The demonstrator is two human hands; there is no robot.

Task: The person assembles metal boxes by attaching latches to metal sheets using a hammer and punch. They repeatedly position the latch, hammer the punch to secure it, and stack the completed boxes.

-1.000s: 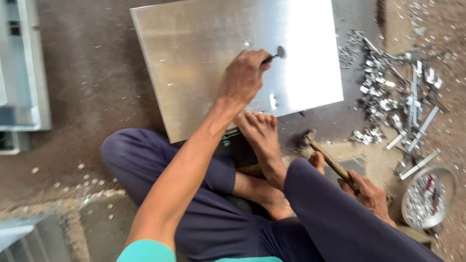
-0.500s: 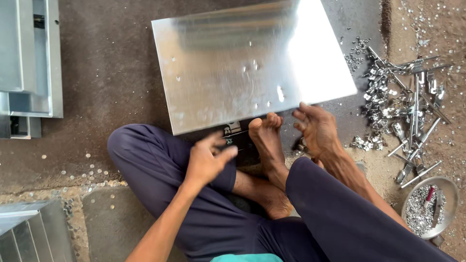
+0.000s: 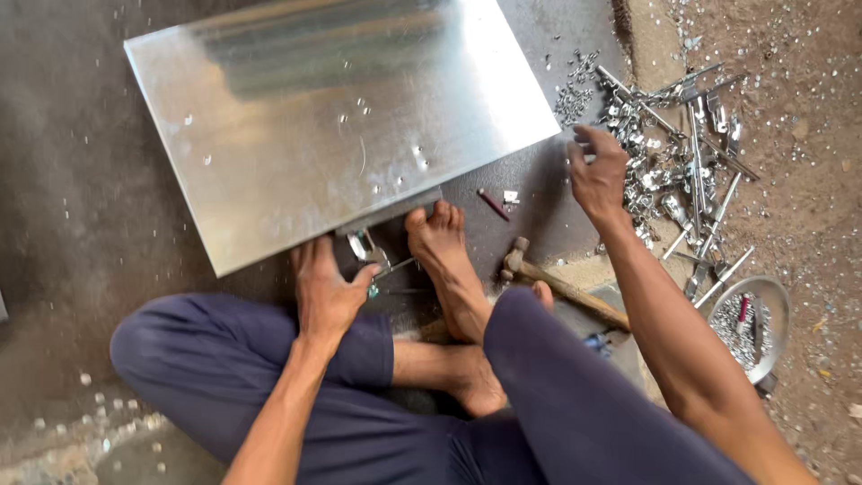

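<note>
Concrete floor (image 3: pixel 81 224), metal sheet (image 3: pixel 332 126) edge perhaps under left hand (image 3: pixel 325 292).

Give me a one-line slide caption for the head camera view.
Seated on the floor, left hand at the metal sheet edge, right hand reaching into scrap metal pieces, hammer beside a foot.

Left hand (image 3: pixel 325 292) at metal sheet (image 3: pixel 332 126) edge

Dark floor (image 3: pixel 81 207) under metal sheet (image 3: pixel 332 117), hammer (image 3: pixel 561 287), scrap pile (image 3: pixel 682 171)
</note>
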